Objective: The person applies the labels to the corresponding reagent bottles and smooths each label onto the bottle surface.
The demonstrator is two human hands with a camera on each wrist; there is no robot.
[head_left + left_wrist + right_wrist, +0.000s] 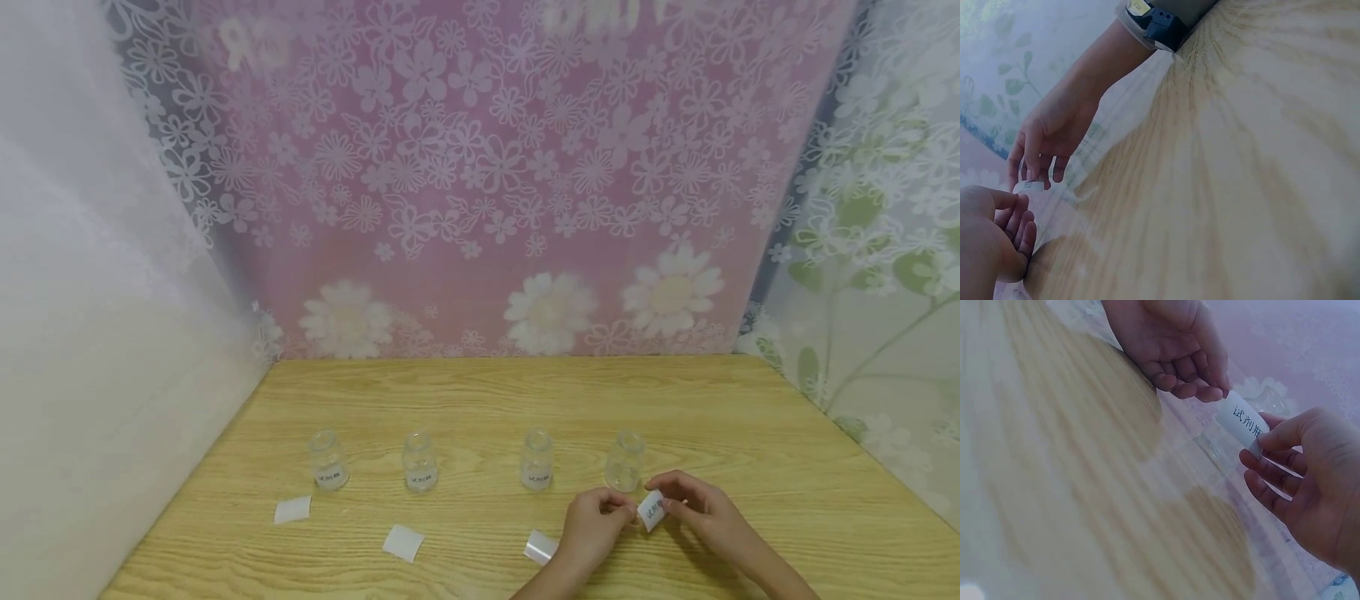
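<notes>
A small white label [651, 510] with printed dark characters is held up between the two hands. My left hand [596, 523] pinches its left edge between thumb and finger. On the other side my right hand [701, 510] grips the label with its thumb across the printed face, covering part of the last character in the right wrist view. Just behind the hands stands a clear glass bottle [625, 462] with a bare front. Three more glass bottles, [536, 460] the nearest of them, stand upright to the left, each with a printed label low on its front.
Three white paper pieces lie on the wooden table [465, 400]: a flat piece [292, 509] at left, another piece [403, 543] in the middle, and a shiny curled piece [540, 547] beside my left wrist. Flowered curtains [487, 167] enclose the table's back and sides.
</notes>
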